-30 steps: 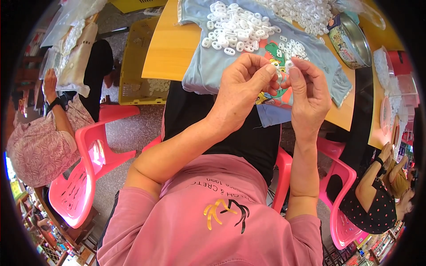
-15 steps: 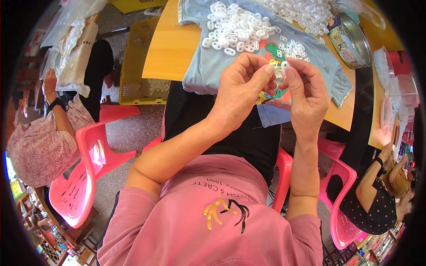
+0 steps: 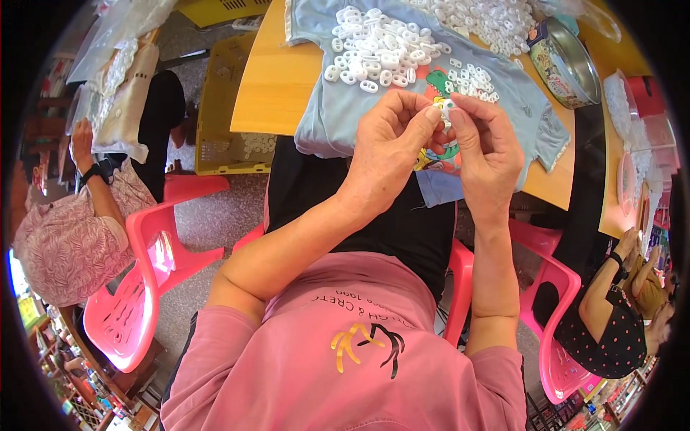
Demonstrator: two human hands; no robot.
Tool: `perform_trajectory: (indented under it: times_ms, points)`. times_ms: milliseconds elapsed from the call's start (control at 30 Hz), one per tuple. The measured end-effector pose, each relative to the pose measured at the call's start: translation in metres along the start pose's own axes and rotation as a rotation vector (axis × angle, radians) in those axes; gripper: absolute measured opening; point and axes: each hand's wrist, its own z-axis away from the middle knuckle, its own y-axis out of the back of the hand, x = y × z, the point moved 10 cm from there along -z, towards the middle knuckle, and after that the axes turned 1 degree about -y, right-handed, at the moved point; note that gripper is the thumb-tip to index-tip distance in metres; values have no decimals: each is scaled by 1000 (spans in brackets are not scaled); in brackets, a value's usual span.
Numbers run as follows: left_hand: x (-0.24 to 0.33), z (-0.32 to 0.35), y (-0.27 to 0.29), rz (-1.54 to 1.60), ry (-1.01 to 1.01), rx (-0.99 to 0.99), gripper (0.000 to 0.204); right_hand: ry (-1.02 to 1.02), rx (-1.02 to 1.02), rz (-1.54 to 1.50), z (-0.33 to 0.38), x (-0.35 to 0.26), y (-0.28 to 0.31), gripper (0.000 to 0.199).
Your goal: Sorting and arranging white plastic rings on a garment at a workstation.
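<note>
My left hand [image 3: 384, 154] and my right hand [image 3: 489, 161] meet fingertip to fingertip above the near edge of a light blue shirt [image 3: 327, 108]. Between the right thumb and index finger is a small white two-holed plastic piece [image 3: 450, 105]. The left thumb and fingers pinch another small whitish piece, mostly covered by the fingertips, and the two pieces appear to touch. Beyond my hands lies a large heap of white two-holed oval pieces [image 3: 381, 47] on the shirt. A smaller group of similar pieces [image 3: 474, 80] lies to its right.
The shirt is spread over a wooden table [image 3: 269, 90]. At the far right stands a round metal tin [image 3: 575, 61], near another big pile of white pieces [image 3: 492, 25]. A yellow crate [image 3: 215, 136] is left of the table. People sit on both sides by pink chairs [image 3: 144, 287].
My right hand has moved slightly left, bringing its white two-holed piece against what my left fingers hold. The left hand has hardly moved.
</note>
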Motion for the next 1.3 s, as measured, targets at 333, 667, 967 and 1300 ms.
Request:
perform_trajectory:
  times_ms: [333, 667, 967, 1300]
  points:
    - [-8, 1, 9, 39, -72, 66, 12, -71, 43, -24, 3, 17, -6, 14]
    - [13, 9, -3, -180, -142, -72, 18, -338, -53, -435, 1, 32, -2, 22]
    - [15, 0, -17, -196, -297, -296, 44, -315, -135, -451, 3, 16, -12, 40]
    - [11, 12, -42, -108, -205, -527, 59, -307, -169, -726, 14, 3, -16, 62]
